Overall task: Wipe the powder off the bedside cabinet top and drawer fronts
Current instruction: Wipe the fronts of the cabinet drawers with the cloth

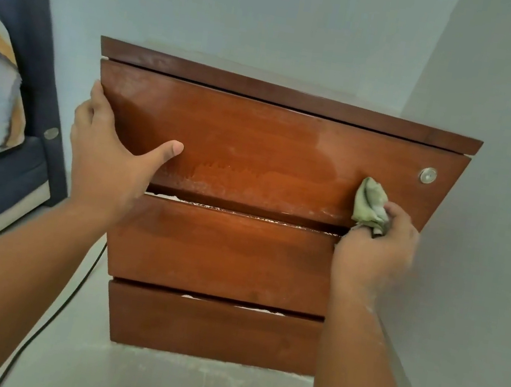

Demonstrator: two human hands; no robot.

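Green cloth (370, 204) sits bunched in the right hand (375, 247) against the top drawer front (270, 149), whose left edge the spread left hand (110, 158) braces.

Cabinet top (289, 94) surface unseen; right hand (375, 247) blurred.

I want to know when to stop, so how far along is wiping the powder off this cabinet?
Partway. The top drawer front looks mostly wiped, with a powder streak left along its lower edge. The right hand presses the green cloth there while the left hand steadies the cabinet. White powder remains in the gaps above the middle drawer and bottom drawer.
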